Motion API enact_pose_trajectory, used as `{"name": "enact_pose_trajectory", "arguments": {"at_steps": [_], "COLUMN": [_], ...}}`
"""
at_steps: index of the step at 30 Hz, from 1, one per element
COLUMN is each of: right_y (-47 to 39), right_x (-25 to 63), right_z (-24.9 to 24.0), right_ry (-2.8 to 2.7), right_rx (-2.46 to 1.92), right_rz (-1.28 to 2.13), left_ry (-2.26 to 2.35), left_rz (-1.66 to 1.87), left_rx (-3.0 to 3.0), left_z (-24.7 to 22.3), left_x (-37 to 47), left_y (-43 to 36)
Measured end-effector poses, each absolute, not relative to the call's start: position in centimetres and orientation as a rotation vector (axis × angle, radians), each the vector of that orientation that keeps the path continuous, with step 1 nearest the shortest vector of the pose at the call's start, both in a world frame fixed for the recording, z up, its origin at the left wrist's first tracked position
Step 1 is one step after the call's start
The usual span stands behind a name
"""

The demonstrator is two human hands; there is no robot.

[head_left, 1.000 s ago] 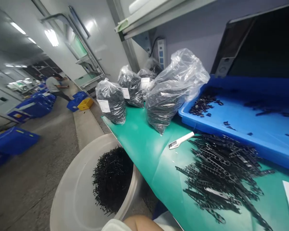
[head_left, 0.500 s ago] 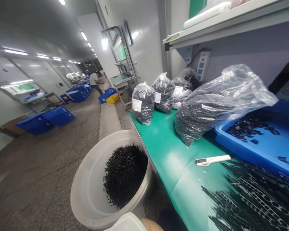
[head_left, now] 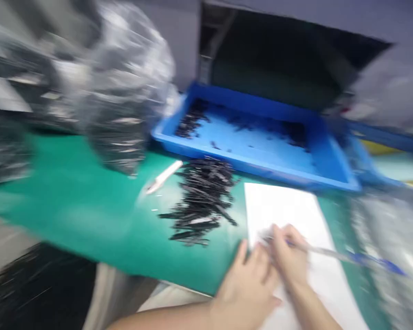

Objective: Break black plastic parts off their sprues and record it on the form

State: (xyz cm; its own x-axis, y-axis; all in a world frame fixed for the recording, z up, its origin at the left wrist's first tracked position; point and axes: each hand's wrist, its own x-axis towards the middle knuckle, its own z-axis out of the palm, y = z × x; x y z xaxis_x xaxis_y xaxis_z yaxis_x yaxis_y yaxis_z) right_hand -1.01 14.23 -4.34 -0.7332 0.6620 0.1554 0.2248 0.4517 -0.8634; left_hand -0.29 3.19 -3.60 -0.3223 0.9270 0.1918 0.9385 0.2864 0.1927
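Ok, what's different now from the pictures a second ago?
The view has swung right, away from the aisle and the tub. Both hands have come into sight at the white sheet: the right hand holds a blue-capped pen over it, and the left hand rests at its edge. The pile of black strips, white tool, blue tray and bags lie as before.

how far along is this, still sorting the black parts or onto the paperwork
Done: a few black parts lie in the blue tray. In hand: the right hand holds a pen over the white sheet, with the left hand at its edge. Left: a pile of black strips lies loose on the green mat.
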Motion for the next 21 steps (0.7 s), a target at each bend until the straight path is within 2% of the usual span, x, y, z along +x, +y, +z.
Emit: {"name": "enact_pose_trajectory", "arguments": {"at_steps": [2, 8, 21], "right_y": [16.0, 16.7, 16.6], "right_x": [0.9, 1.0, 1.2], "right_z": [-3.8, -4.0, -4.1], "right_ry": [-2.233, -2.233, -2.183], "right_rx": [-0.826, -0.922, -0.983], "right_rz": [1.11, 1.379, 1.411], "left_ry": [-2.458, -2.436, -2.495], "left_rz": [-0.514, -0.576, -0.648], "left_rx": [-1.764, -1.731, -1.764], "left_z": [-4.4, -5.4, -5.5], "left_x": [-0.4, 0.2, 0.3], "left_y": [3.6, 3.8, 3.9]}}
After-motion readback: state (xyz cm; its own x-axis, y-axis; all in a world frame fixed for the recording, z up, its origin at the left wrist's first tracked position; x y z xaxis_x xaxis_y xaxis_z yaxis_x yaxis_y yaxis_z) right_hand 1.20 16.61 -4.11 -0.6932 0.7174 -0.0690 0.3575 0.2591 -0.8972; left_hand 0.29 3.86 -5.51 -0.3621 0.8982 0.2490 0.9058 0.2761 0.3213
